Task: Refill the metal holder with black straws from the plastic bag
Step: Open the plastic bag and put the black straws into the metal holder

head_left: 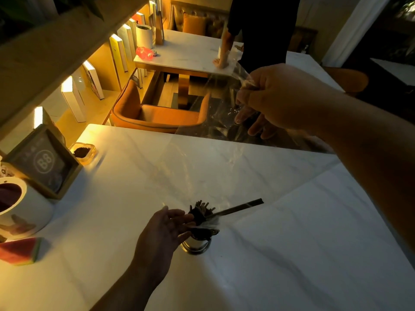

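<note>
A round metal holder [195, 245] stands on the white marble table [292, 254], with a bunch of black straws [200, 211] sticking out of its top. One black straw [240, 208] leans out to the right, still inside the clear plastic bag [202, 135]. My right hand [276, 98] is raised above the table's far edge, shut on the bag's upper end; the bag hangs stretched down to the holder. My left hand [166, 230] is beside the holder on its left, fingers spread against the straws, gripping nothing.
At the left stand a white pot [24, 207], a framed "88" sign [45, 162], a small glass dish [83, 151] and a watermelon slice [21, 250]. An orange chair [155, 113] sits behind the table. A person stands at a farther table [184, 52].
</note>
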Demonstrator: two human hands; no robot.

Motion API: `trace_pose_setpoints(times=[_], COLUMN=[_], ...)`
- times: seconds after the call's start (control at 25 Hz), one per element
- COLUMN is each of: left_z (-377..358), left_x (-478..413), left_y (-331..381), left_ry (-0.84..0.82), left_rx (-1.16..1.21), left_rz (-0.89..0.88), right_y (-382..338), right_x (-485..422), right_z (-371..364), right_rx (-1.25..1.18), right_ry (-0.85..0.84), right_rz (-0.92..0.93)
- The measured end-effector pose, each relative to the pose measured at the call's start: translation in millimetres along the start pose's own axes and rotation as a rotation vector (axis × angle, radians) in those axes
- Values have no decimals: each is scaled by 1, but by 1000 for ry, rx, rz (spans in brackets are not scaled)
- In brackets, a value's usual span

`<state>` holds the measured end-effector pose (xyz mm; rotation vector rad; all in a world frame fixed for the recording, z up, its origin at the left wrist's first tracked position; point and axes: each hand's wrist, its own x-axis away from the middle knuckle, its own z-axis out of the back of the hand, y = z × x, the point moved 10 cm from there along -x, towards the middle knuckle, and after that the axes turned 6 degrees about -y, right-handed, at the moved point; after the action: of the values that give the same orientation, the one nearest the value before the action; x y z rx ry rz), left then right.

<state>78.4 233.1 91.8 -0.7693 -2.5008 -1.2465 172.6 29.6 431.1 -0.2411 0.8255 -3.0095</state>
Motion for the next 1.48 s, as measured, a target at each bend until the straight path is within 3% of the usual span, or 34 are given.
trace_pose_setpoints(times=[0.16,0.48,0.72,0.88,1.12,1.32,1.48], left_z=[4,-54,-98,-101,-75,-58,-57], left_x=[-26,-72,-67,-67,-54,-46,-45], left_y=[-8,8,-16,-17,0,10,14], left_ry=[-34,-252,-402,-371,-201,6,36], left_rx=[-129,-1431,-1897,-1905,-1662,-1719,-1718], left_rz=[89,-201,-437,-481,-463,-538,-593], right_y=[38,106,121,119,107,92,80], right_x=[3,11,16,15,18,21,24], right_z=[-9,-24,-30,-19,6,27,47], right_rx=[-148,-370,-445,-386,-366,-317,-256], right_ry=[-20,-39,-108,-63,8,66,122], right_rz=[-52,-191,-241,-186,-121,-91,-28])
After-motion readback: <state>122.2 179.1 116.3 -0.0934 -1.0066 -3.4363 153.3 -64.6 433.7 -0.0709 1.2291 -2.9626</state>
